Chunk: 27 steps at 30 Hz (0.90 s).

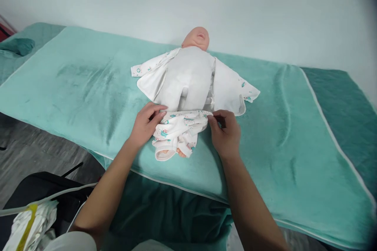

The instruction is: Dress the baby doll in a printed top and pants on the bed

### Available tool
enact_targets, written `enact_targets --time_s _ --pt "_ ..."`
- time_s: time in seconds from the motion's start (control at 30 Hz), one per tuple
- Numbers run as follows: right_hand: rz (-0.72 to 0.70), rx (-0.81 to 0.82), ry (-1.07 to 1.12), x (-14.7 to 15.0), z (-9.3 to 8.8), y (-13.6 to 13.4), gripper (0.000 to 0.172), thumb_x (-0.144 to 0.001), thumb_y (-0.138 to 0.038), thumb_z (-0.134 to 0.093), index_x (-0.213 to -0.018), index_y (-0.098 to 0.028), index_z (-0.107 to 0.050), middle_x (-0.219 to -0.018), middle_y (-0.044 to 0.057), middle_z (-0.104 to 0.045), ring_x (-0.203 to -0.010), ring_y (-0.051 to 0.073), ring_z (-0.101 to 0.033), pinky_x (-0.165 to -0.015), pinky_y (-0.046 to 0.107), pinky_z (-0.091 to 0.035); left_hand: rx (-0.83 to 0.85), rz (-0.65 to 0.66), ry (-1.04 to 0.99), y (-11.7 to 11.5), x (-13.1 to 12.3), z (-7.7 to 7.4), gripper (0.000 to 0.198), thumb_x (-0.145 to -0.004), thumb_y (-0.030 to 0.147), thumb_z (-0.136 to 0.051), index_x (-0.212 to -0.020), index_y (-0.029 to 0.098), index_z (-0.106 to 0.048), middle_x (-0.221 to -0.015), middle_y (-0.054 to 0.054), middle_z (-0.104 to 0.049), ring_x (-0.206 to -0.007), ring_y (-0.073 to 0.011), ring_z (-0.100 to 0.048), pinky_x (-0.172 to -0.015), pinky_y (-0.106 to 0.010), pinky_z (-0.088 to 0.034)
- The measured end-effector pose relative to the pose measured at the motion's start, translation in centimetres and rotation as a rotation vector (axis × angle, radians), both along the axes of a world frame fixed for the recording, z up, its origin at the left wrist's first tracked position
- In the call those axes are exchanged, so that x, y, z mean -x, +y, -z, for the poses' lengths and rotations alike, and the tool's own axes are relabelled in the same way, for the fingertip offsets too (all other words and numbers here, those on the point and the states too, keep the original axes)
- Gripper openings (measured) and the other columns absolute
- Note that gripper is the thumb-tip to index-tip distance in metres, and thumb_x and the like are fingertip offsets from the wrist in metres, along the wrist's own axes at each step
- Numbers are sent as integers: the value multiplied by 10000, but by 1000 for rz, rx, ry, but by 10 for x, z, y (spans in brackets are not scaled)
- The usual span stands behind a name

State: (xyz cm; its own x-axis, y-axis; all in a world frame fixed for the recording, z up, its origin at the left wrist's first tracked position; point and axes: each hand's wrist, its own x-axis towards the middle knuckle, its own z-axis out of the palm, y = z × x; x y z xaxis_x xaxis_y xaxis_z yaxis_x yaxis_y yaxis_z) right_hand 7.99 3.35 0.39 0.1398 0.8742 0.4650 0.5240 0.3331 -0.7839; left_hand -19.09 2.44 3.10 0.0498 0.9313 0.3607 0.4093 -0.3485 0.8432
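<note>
A baby doll point(190, 74) with a white cloth body lies on its back on a teal towel point(88, 86), head toward the wall. An open printed white jacket point(232, 88) spreads under its torso. Printed white trousers point(176, 131) are bunched round its legs, with the feet showing at the cuffs. My left hand point(145, 123) grips the waistband at the doll's left hip side of the picture. My right hand point(225, 131) pinches the waistband at the other side.
The towel covers a padded bed that runs along a pale wall point(265, 8). A darker green cover point(347, 125) shows at the right end. A black chair point(44, 192) and a crumpled white wrapper point(29, 223) sit low left, over a grey floor.
</note>
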Motion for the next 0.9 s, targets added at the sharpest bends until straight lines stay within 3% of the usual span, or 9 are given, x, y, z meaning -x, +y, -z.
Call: enact_targets --time_s 0.1,0.17,0.23,0.33,0.47,0.57,0.7,0.8,0.9 --pt "-43 23 42 0 1 -1 142 -954 -376 -665 -985 -240 -634 -876 23 -718 -775 186 -676 -720 342 -557 62 34 59 -1 6 -5 203 -965 332 -693 -1147 268 -758 -919 -11 -588 -789 -145 -570 -723 -290 -485" --pt "-75 23 63 1 1 -2 143 -963 -377 -657 -1009 -243 -634 -917 33 -734 -813 191 -694 -744 349 -571 62 61 140 -2 9 -10 191 -959 328 -701 -1135 264 -740 -1020 -33 -615 -921 -176 -599 -812 -313 -502" --pt "-99 13 69 1 1 -2 139 -964 -372 -660 -1019 -247 -633 -941 36 -740 -831 192 -701 -762 354 -576 21 82 215 -4 11 -14 140 -950 278 -706 -1087 250 -715 -1080 -43 -640 -1047 -205 -595 -929 -348 -495" --pt "-129 14 36 1 0 -1 126 -968 -364 -660 -1020 -251 -640 -924 30 -732 -814 192 -694 -753 354 -570 -40 90 252 -5 12 -17 85 -923 216 -722 -968 233 -653 -1067 -35 -664 -1082 -213 -583 -1003 -374 -477" --pt "-207 -25 -83 2 -3 2 73 -991 -299 -615 -1021 -255 -665 -928 37 -714 -822 194 -674 -747 354 -556 -65 83 168 2 7 -16 86 -957 230 -674 -921 227 -596 -1250 -56 -674 -1197 -216 -599 -1064 -397 -465" --pt "-206 -115 -151 6 -10 5 59 -994 -246 -584 -996 -250 -644 -1004 63 -715 -917 210 -684 -787 365 -558 -34 35 5 20 0 -16 80 -967 236 -638 -926 226 -570 -1318 -62 -679 -1180 -204 -633 -994 -371 -497" --pt "-94 -104 -181 11 -22 17 59 -985 -244 -549 -991 -253 -607 -1052 82 -729 -967 234 -691 -811 393 -545 12 -76 -118 59 -6 -19 80 -948 246 -640 -915 229 -569 -1040 -18 -717 -880 -160 -626 -790 -310 -476" --pt "8 41 -54 11 -23 38 50 -952 -289 -579 -976 -252 -603 -894 42 -708 -811 217 -657 -729 375 -527 -10 -123 -168 89 -6 -14 138 -921 283 -680 -897 239 -551 -773 30 -568 -698 -137 -506 -672 -291 -396" --pt "4 227 170 10 -14 60 97 -918 -346 -602 -925 -252 -580 -733 -18 -627 -621 168 -549 -579 313 -467 38 -90 -274 107 -3 -2 261 -907 412 -715 -885 249 -512 -698 48 -435 -633 -130 -419 -606 -282 -329"
